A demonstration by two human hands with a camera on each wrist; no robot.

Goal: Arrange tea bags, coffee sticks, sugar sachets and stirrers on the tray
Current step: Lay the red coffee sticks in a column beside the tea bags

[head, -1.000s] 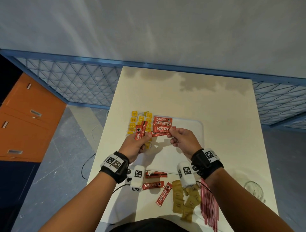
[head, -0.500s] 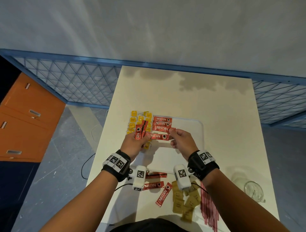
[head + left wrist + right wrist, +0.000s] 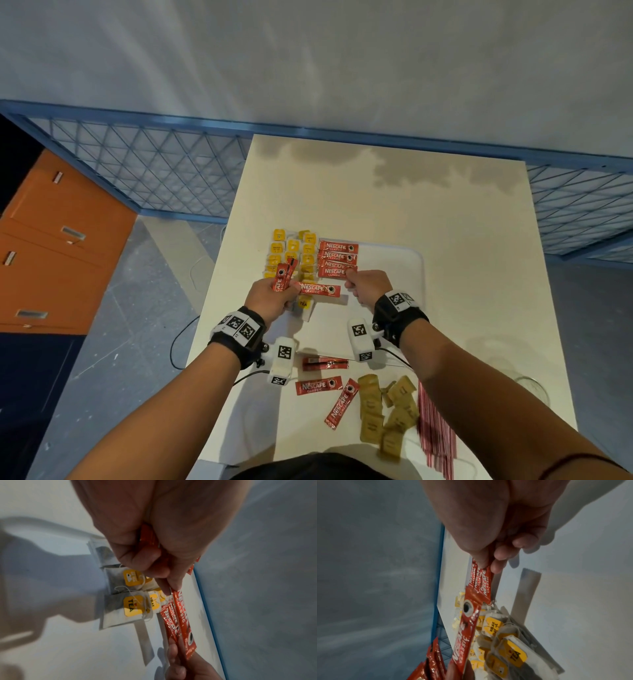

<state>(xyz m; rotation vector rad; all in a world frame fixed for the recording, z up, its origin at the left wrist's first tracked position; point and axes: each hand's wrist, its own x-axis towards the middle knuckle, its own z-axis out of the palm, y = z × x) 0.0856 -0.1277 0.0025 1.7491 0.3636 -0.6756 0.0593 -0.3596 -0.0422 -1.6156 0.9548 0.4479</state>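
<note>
Left hand point(image 3: 274, 297) grips a bunch of red foil coffee sticks point(image 3: 283, 278), with one further stick point(image 3: 319, 290) lying crosswise from its fingertips. Right hand point(image 3: 367, 286), fingers curled, pinches the end of the nearest stick in the row point(image 3: 337, 259) on the white plastic tray point(image 3: 404, 274). Yellow-tagged paper tea bags point(image 3: 292, 251) lie just beyond the left fingers.

Glossy red foil coffee sticks point(image 3: 337, 255) catch the light on a smooth white plastic tray point(image 3: 394, 274); paper-tagged tea bags point(image 3: 291, 253) and matt brown paper sugar sachets point(image 3: 371, 407) lie on the matt cream bench point(image 3: 445, 212).
</note>
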